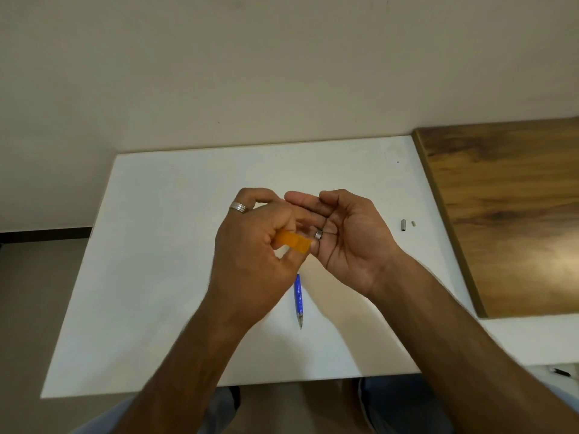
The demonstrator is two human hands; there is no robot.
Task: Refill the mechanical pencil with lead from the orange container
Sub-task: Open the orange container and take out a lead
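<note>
My left hand (250,245) is shut on the orange lead container (293,241) and tilts it toward my right hand. My right hand (347,236) is held palm up and cupped beside the container's end, its fingers apart. A thin dark lead seems to lie across the palm near the ring finger, but it is too fine to be sure. The blue mechanical pencil (298,297) lies on the white table (163,277) below my hands, its metal tip pointing toward me and its upper end hidden behind my left hand.
A small dark metal cap (403,224) and a tiny pale eraser piece (413,223) lie on the table to the right of my hands. A wooden board (507,214) borders the table's right side. A wall stands behind the table.
</note>
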